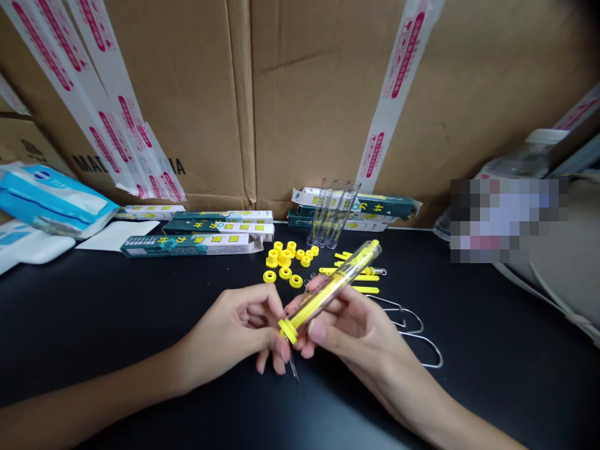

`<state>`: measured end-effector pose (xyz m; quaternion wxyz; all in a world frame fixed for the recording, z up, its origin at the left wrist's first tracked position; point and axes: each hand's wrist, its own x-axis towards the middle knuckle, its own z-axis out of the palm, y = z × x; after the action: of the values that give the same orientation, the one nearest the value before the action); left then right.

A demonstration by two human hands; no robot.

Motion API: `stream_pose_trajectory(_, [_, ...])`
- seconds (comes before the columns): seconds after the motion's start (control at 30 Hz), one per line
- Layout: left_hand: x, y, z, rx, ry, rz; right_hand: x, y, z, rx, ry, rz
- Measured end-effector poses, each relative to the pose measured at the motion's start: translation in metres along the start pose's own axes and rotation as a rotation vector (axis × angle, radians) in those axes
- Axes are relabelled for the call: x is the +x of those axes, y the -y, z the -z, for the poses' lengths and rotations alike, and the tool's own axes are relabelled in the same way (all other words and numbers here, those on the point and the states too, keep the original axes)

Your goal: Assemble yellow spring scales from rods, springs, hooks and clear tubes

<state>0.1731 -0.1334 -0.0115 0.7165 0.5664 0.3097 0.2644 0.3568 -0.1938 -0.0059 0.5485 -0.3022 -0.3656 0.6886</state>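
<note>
Two grips clenched on one clear yellow-cored plastic syringe (330,294): left hand (229,331) steadies the yellow collar, right hand (349,331) braces the barrel, above the black counter (117,325).

I see a cardboard wall (319,106) behind a black surface (117,325), crossed by white tape (403,69) printed in red. Along the surface's back edge lie green-and-white boxes (215,237) with yellow labels. At far left sit blue packets (51,200) beside a white card (117,235). At right, a bottle (520,164) sits partly behind a pixelated patch (509,219).
</note>
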Motion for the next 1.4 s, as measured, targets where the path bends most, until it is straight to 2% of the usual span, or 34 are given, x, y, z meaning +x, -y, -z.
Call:
stream_pose_trajectory(0.2, [-0.001, -0.001, 0.000, 0.011, -0.031, -0.017, 0.002, -0.001, 0.002, 0.065, -0.007, -0.032])
stream_pose_trajectory(0.4, [-0.003, 0.000, -0.002, 0.030, -0.021, 0.000, 0.003, -0.005, 0.007, -0.025, 0.009, 0.033])
stream_pose_trajectory(0.6, [-0.004, -0.005, -0.005, 0.069, -0.067, 0.065, 0.003, -0.005, 0.006, -0.076, -0.046, 0.053])
stream_pose_trajectory(0.77, [-0.004, 0.001, -0.004, 0.094, -0.064, 0.148, 0.000, -0.003, 0.002, -0.111, -0.053, 0.037])
stream_pose_trajectory(0.97, [-0.005, 0.003, -0.001, 0.029, -0.007, 0.194, 0.001, -0.001, -0.001, -0.191, -0.061, 0.054])
stream_pose_trajectory(1.17, [-0.005, 0.003, 0.000, 0.031, 0.053, 0.176, -0.002, 0.000, 0.000, -0.232, -0.055, 0.069])
stream_pose_trajectory(1.27, [-0.008, 0.000, -0.001, 0.171, 0.074, 0.096, -0.005, 0.001, -0.004, -0.217, -0.085, 0.105])
stream_pose_trajectory(1.4, [-0.014, -0.003, 0.000, 0.512, 0.190, -0.166, -0.008, 0.000, -0.010, -0.114, -0.130, 0.163])
